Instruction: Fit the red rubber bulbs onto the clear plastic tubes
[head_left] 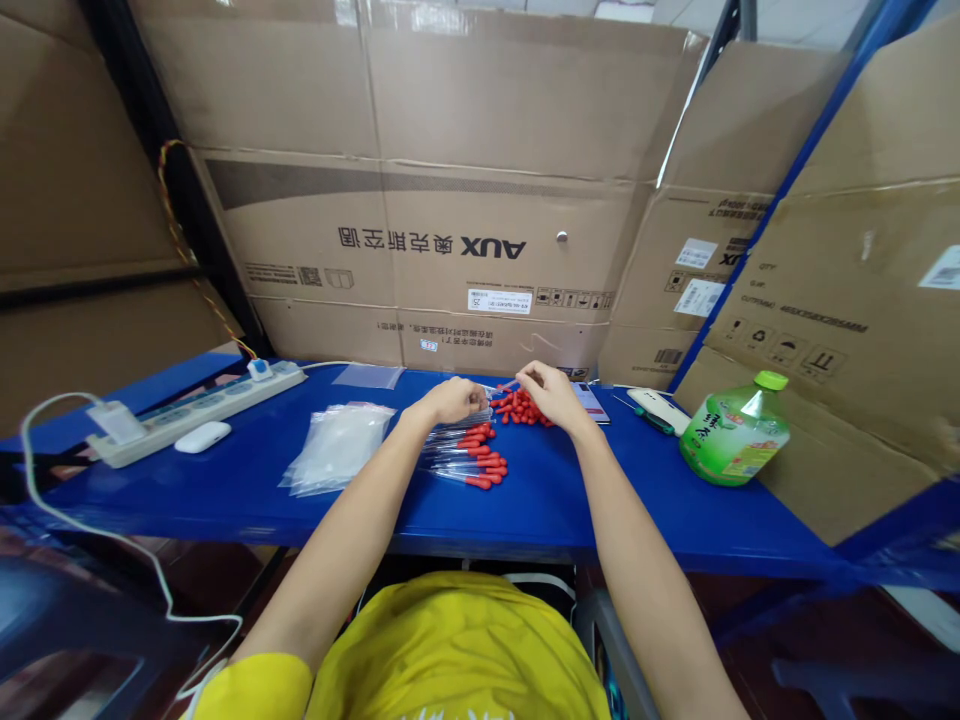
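My left hand [454,399] is closed round a clear glass tube, its end pointing right toward my right hand [546,389]. My right hand pinches a small red rubber bulb at the tube's tip, just above a loose heap of red bulbs [521,408]. In front of my left hand lies a row of finished droppers with red bulbs [476,463] on the blue table [570,510]. Both hands meet at the table's far middle.
A stack of clear plastic bags [334,448] lies left of the droppers, one more bag [367,376] behind. A white power strip [199,408] and a white case [202,436] sit at the left. A green bottle [736,428] lies right. Cardboard boxes [450,250] wall the back.
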